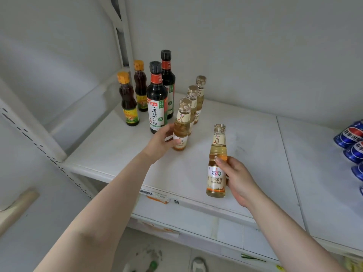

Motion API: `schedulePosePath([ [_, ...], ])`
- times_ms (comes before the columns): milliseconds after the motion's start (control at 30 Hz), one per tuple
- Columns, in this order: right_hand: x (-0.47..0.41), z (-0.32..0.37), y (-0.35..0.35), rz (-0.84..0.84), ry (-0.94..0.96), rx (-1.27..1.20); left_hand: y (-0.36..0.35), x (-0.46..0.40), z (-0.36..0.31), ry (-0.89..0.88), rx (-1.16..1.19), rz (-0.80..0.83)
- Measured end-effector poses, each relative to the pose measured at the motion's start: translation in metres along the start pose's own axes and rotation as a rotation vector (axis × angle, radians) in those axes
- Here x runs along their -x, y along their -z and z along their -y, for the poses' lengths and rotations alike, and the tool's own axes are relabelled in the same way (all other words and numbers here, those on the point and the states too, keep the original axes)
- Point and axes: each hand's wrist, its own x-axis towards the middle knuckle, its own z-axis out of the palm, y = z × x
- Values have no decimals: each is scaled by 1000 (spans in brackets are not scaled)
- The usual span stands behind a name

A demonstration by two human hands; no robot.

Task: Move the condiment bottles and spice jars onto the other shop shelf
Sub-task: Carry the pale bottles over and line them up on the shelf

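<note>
On the white shelf (245,146) stand two dark soy sauce bottles (157,99), two small brown oil bottles with orange caps (128,103), and a row of three pale rice vinegar bottles. My left hand (163,142) is wrapped around the lower part of the nearest vinegar bottle in that row (182,122), which stands upright on the shelf. My right hand (233,177) holds another rice vinegar bottle (217,163) upright just above the shelf's front part, fingers around its middle.
Blue Pepsi cans (351,142) lie stacked at the shelf's right edge. A slotted white upright (39,142) frames the left side. A price strip with a barcode label (146,192) runs along the shelf front. A lower shelf (196,228) and floor show below.
</note>
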Motion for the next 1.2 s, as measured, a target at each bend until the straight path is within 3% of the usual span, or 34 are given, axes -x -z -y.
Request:
schedulePosePath([
  [200,-5,-6,-13,19,63,-4,3,3,11,35,-60,27],
  [467,-14,-5,-64,149,336,145,25,51,8,90,1,-125],
  [800,-33,-20,-97,114,410,144,40,91,-7,106,30,-5],
  [1200,-41,-37,-93,59,415,275,38,95,-8,124,86,-117],
])
